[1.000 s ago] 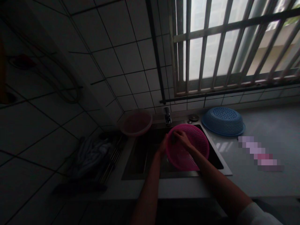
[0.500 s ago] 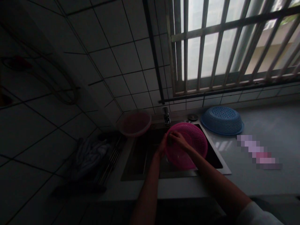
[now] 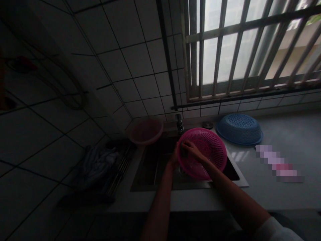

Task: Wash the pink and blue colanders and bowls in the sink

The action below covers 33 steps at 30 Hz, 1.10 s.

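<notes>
A bright pink plastic colander (image 3: 213, 152) is held tilted over the sink (image 3: 147, 167), its perforated inside facing up towards me. My left hand (image 3: 174, 158) is closed on the colander's left rim, its fingers partly hidden behind the wall. Inside that same rim, my right hand (image 3: 191, 149) presses a small dark pad (image 3: 184, 151) against the colander. The pad's exact kind is too dim to make out.
Behind the sink stands a chrome faucet (image 3: 179, 123). A pale pink basin (image 3: 146, 131) rests at the back left, and a blue basket (image 3: 239, 129) lies upside down on the right counter. A crumpled cloth (image 3: 97, 164) is at the left, below the tiled wall.
The colander has turned slightly and its far right rim sits a little further right and higher. Both hands keep their places at the left rim. The view has shifted slightly.
</notes>
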### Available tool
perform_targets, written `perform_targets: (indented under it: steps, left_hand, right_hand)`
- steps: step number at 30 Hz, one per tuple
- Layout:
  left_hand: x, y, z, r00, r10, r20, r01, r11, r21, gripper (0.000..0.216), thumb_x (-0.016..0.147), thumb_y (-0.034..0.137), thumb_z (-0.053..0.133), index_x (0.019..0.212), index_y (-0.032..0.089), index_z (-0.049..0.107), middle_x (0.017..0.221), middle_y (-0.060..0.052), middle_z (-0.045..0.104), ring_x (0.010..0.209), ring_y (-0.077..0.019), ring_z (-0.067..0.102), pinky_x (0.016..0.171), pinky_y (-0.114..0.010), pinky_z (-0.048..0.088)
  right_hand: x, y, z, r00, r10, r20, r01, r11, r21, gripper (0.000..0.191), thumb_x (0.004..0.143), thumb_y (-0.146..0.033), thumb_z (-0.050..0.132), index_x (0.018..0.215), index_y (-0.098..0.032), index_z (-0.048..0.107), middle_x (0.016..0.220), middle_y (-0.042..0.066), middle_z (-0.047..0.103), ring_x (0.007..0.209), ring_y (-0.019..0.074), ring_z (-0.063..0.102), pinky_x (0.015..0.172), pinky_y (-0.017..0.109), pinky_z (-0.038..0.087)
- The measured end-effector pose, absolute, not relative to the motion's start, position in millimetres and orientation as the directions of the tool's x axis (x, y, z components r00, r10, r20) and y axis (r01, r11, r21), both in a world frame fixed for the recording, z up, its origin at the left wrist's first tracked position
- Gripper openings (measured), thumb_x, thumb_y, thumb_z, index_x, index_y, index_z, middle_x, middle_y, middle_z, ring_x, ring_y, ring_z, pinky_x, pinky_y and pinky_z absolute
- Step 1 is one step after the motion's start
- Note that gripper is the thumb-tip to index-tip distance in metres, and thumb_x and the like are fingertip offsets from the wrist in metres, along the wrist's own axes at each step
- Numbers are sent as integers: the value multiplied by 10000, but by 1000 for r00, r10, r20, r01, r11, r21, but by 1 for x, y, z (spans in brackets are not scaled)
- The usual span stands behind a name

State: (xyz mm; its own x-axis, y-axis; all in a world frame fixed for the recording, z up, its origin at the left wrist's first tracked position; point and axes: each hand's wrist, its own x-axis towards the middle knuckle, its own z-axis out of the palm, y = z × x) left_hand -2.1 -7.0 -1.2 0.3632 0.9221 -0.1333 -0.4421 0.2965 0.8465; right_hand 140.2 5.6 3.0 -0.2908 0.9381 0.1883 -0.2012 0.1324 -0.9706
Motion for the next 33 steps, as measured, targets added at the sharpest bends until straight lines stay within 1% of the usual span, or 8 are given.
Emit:
perform_targets:
  steps: [4,11,16,18,22,25,30,33]
  left_hand:
    - [-11,-4,-5,357,903,-240,-332,362,871,801,823,857,558,1075,132,789,1113,-173,795,1300,-398,627,1162,-526,441]
    - [-2,1,-10,320,942,-97,-442,239,865,581,898,680,644,1192,195,769,1264,-108,763,1377,-308,579,1250,-461,345]
    - [-13,0,-9,321,920,-225,-381,343,859,684,894,753,577,1115,142,792,1116,-135,802,1275,-362,647,1177,-499,426]
    - [-15,-1,-7,332,914,-235,-367,354,860,729,893,783,542,1106,133,793,1104,-141,803,1253,-371,658,1159,-506,441]
    - [-6,0,-4,358,924,-132,-428,288,857,648,898,728,598,1129,154,790,1158,-124,795,1290,-341,639,1195,-475,409]
    - [-2,1,-5,380,923,-63,-473,252,844,569,906,660,647,1179,178,779,1235,-106,775,1361,-313,589,1246,-452,345]
    - [-10,5,-12,307,947,-93,-426,224,877,562,888,645,680,1152,160,788,1230,-115,775,1396,-325,557,1273,-478,290]
    - [-10,7,-15,307,947,-95,-407,221,886,566,877,656,686,1113,154,798,1210,-116,782,1397,-334,554,1274,-485,283]
  right_hand:
    - [138,-1,-3,-569,816,102,-136,29,-990,354,785,-476,751,950,-166,704,841,30,693,674,162,588,623,274,496]
    - [151,11,1,-194,961,198,-246,148,-958,354,805,-515,736,919,-188,664,847,26,682,692,160,589,633,265,503]
    - [140,2,-12,-599,795,102,-175,-5,-985,361,773,-501,785,902,-181,680,793,9,666,640,145,583,610,262,497]
    - [137,2,-17,-647,759,72,-118,-6,-993,333,778,-476,778,907,-183,685,788,14,673,618,144,577,586,259,489]
    - [146,18,-19,-317,932,178,-54,170,-984,240,835,-416,661,895,-184,668,822,41,690,645,157,582,577,256,483]
    - [151,26,-23,-97,957,275,1,276,-961,217,861,-378,579,923,-188,663,900,67,712,727,179,610,628,270,508]
    - [138,18,-44,-469,870,150,67,204,-977,147,789,-315,680,874,-197,698,781,39,719,602,162,580,558,272,495]
    - [140,19,-47,-422,891,168,68,216,-974,179,826,-331,657,943,-204,703,841,45,733,655,177,606,602,291,521]
